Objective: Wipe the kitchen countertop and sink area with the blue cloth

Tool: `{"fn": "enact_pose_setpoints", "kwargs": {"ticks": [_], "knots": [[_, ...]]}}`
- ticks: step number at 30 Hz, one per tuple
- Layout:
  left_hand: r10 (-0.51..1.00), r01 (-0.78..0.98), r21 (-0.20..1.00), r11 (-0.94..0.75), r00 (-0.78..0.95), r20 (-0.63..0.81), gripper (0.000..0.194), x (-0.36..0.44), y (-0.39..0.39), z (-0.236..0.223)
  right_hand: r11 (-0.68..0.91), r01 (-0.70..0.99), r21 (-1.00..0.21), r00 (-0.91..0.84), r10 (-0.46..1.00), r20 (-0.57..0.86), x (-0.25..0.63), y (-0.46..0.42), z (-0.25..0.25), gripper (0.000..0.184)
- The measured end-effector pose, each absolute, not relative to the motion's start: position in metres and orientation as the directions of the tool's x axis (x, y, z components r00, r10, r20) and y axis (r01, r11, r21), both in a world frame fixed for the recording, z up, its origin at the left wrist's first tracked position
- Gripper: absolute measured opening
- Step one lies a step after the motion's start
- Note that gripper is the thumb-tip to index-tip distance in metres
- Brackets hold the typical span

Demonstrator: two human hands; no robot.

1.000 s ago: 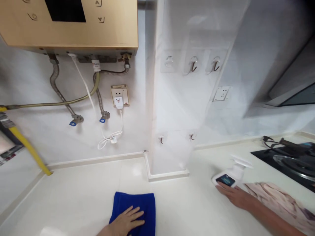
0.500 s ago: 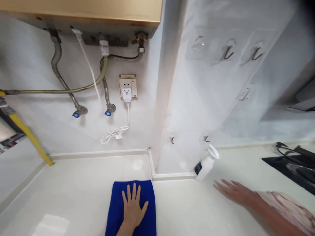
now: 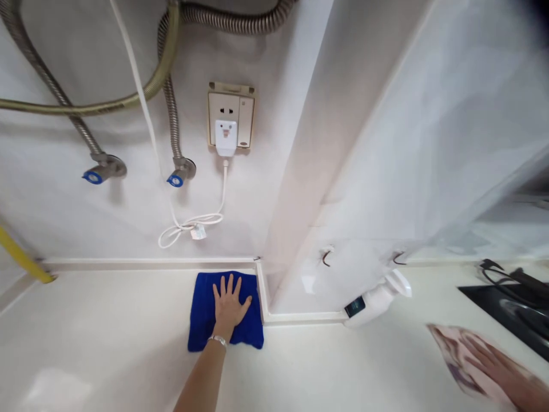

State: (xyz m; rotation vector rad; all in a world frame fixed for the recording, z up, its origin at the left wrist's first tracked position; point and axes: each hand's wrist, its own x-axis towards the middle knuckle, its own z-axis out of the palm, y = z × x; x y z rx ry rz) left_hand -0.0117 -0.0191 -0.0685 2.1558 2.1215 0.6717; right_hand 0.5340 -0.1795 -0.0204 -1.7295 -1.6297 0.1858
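My left hand (image 3: 229,302) lies flat with fingers spread on a folded blue cloth (image 3: 205,317), which sits on the white countertop (image 3: 107,343) in the corner where the back wall meets a boxed white column (image 3: 343,200). My right hand (image 3: 501,372) is at the lower right edge, blurred, its fingers stretched flat over a pinkish patterned cloth (image 3: 454,352). A white spray bottle (image 3: 375,298) with a dark label leans against the foot of the column, apart from both hands.
Flexible metal hoses (image 3: 171,126) with blue-capped valves (image 3: 93,174) hang on the wall, beside a socket (image 3: 230,114) with a white plug and coiled cord (image 3: 189,226). A yellow pipe (image 3: 21,260) slants at the left. A black hob (image 3: 510,297) is at the right.
My left hand slid the blue cloth away from me into the wall corner. My right hand drew back from the spray bottle to the pinkish cloth. The view moved closer and lower.
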Motion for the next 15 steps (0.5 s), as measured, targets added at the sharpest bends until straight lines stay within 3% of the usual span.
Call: {"fn": "enact_pose_setpoints", "kwargs": {"ticks": [8,15], "knots": [[0.962,0.948,0.315,-0.039,-0.050,0.269,0.068,-0.007,0.013,-0.067,0.044,0.823,-0.567,0.156,0.942,0.299,0.533,-0.095,0.010,0.060],[0.963,0.962,0.253,-0.103,0.032,0.267,0.064,-0.010,-0.026,-0.063,0.243,0.848,-0.471,-0.056,0.925,0.376,0.495,-0.175,-0.030,0.039]]}}
